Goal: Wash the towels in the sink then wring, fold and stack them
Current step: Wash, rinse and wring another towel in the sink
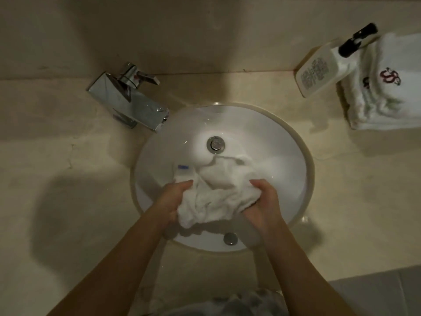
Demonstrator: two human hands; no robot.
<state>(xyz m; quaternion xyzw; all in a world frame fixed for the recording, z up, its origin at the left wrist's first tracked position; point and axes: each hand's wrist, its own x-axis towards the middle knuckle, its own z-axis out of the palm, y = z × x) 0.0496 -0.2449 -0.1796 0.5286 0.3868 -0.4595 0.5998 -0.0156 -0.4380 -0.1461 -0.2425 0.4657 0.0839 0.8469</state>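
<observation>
A crumpled white towel [218, 192] lies in the near half of the round white sink [284, 156], with a small blue-printed label showing at its left edge. My left hand [175, 199] grips the towel's left side, fingers curled into the cloth. On the right side, my right hand [262, 201] grips a bunched fold. Both hands are over the basin. A stack of folded white towels [387, 87] with dark red embroidered logos sits on the counter at the far right.
A chrome faucet [127, 103] stands at the sink's back left; no water stream is visible. The drain [215, 144] is in the basin's middle. A white pump bottle [325, 69] with a black nozzle leans next to the folded stack. Beige counter [68, 179] surrounds the sink.
</observation>
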